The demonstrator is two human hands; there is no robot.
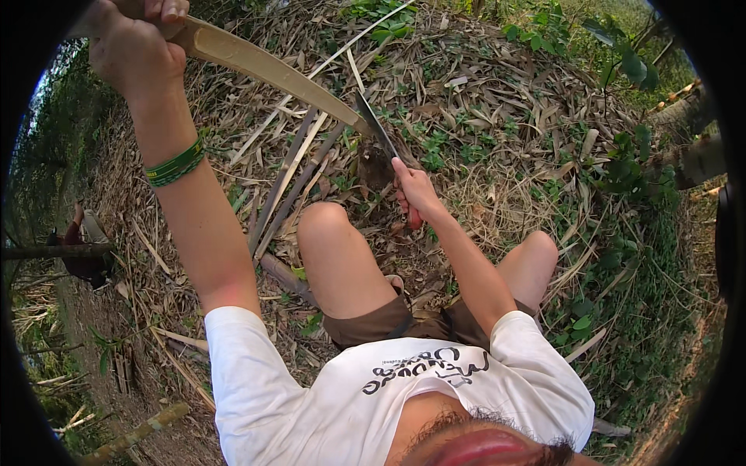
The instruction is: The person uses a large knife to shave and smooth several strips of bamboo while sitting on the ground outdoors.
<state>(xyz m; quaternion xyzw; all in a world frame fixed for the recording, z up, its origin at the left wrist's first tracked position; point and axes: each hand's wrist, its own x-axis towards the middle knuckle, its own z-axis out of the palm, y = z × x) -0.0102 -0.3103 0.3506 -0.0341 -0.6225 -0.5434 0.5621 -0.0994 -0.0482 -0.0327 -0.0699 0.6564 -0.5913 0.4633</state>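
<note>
My left hand, raised at the upper left, is wrapped round one end of a long, pale split bamboo piece. The bamboo slants down to the right, its hollow inner side partly showing. In front of my knees, my right hand grips the red handle of a knife with a long dark blade. That blade points up and to the left, crossing the bamboo's lower end; whether its edge cuts into the bamboo I cannot tell. Just below that end stands a short brown stump.
Several split bamboo strips lie left of the stump, and a long thin pale strip crosses the ground beyond. Dry leaves and green plants cover the slope. Logs stand out at the right. Another person is at the far left.
</note>
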